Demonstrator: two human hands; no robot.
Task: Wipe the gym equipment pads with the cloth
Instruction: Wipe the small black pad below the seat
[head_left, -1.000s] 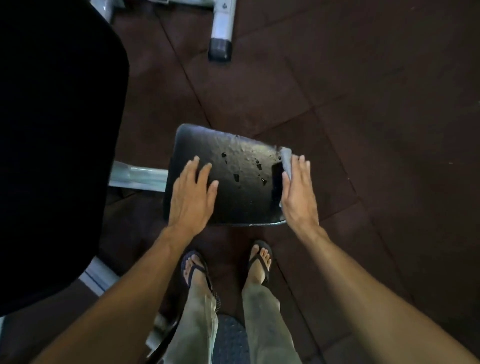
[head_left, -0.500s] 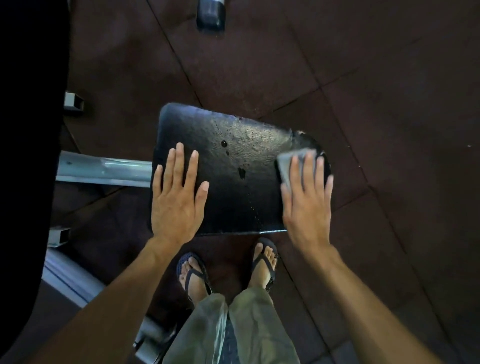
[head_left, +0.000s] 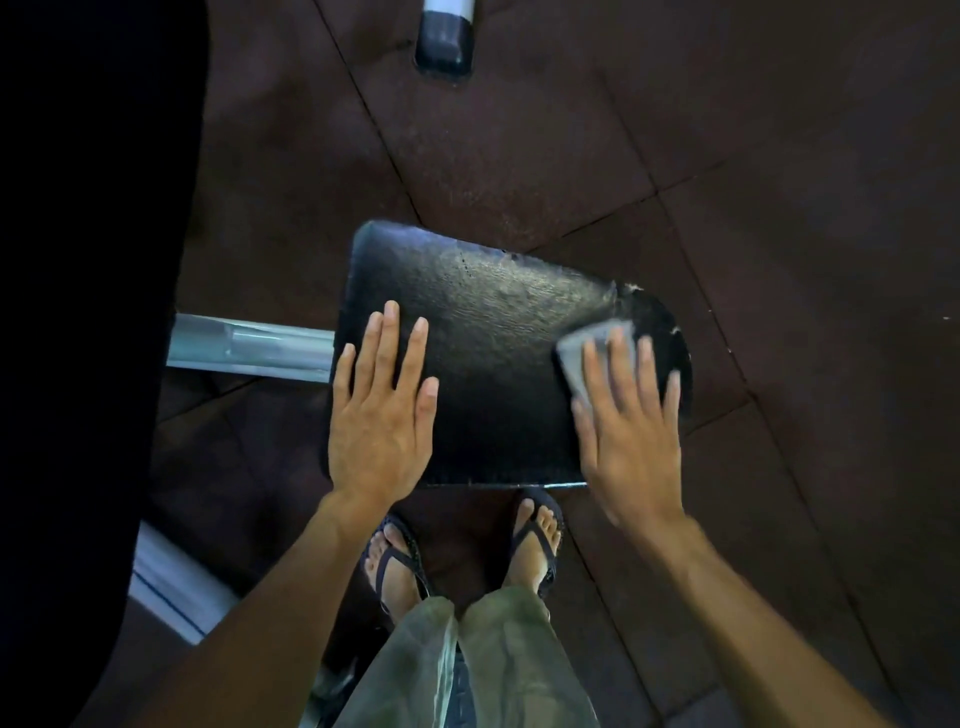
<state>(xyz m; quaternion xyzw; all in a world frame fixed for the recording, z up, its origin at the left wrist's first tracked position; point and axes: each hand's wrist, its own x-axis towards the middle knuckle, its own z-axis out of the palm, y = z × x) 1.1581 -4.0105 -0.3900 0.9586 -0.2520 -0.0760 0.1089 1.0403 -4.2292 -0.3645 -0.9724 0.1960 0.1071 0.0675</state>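
A black seat pad (head_left: 498, 332) with worn, cracked vinyl lies in front of me, its right corner torn. My left hand (head_left: 382, 410) rests flat on the pad's near left part, fingers spread, holding nothing. My right hand (head_left: 626, 421) presses flat on a folded grey cloth (head_left: 584, 353) at the pad's right side. Only the cloth's far left part shows past my fingers. The pad's surface looks smeared and shiny, with no drops on it.
A large black pad (head_left: 88, 312) fills the left edge. A grey metal bar (head_left: 249, 348) joins the seat pad from the left, and another frame bar (head_left: 171, 592) lies lower left. A capped frame foot (head_left: 441, 41) stands on the dark floor tiles ahead. My sandalled feet (head_left: 535, 540) stand below the pad.
My right hand has brought the cloth from the pad's right edge onto its top. The drops on the pad are gone. My left hand has stayed flat on the left part.
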